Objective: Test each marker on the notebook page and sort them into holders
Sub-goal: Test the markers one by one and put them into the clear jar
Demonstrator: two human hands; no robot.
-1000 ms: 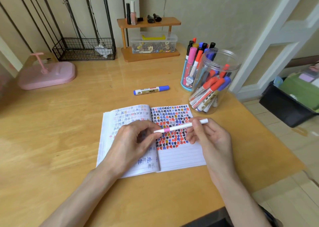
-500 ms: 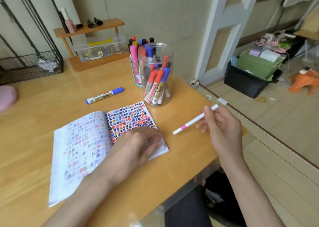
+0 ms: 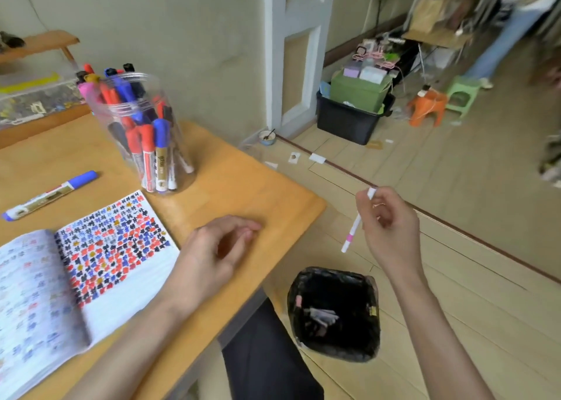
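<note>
My right hand (image 3: pixel 390 226) pinches a thin white marker with a pink band (image 3: pixel 353 232), held off the table's right edge and hanging above a black-lined waste bin (image 3: pixel 334 311) on the floor. My left hand (image 3: pixel 212 260) rests loosely curled on the table by the right edge of the open notebook (image 3: pixel 100 263), whose right page is covered in coloured marks. A clear jar (image 3: pixel 142 132) holds several markers; a second holder (image 3: pixel 88 86) stands behind it. One blue-capped marker (image 3: pixel 50 194) lies on the table.
The wooden table (image 3: pixel 243 193) ends just right of my left hand. A wooden shelf with a clear box (image 3: pixel 33 92) sits at the far left. On the floor stand a black crate (image 3: pixel 352 117) and small stools (image 3: pixel 428 108).
My right hand has carried the white marker rightwards, off the notebook and past the table edge to above the bin. My left hand has slid off the page. The view has turned right.
</note>
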